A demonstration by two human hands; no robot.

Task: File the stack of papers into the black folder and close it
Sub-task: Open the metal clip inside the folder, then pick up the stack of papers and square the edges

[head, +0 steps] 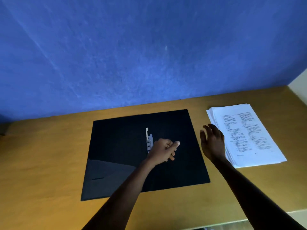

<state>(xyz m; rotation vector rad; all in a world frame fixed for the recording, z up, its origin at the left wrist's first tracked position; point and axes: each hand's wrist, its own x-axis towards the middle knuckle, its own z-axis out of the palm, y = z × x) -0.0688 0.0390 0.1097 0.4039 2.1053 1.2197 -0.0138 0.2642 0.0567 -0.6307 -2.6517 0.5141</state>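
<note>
A tan wooden tabletop (pixel 49 163) is set against a blue wall (pixel 132 47). A pale wall (pixel 300 87) is seen at the right edge.

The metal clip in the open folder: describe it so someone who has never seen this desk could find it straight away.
Start at the wooden desk below the blue wall. A black folder lies open at its middle, left of the stack of papers. Along the folder's centre fold sits the metal clip, just beyond the left hand; it is the only pale, shiny thing on the black surface.
</note>
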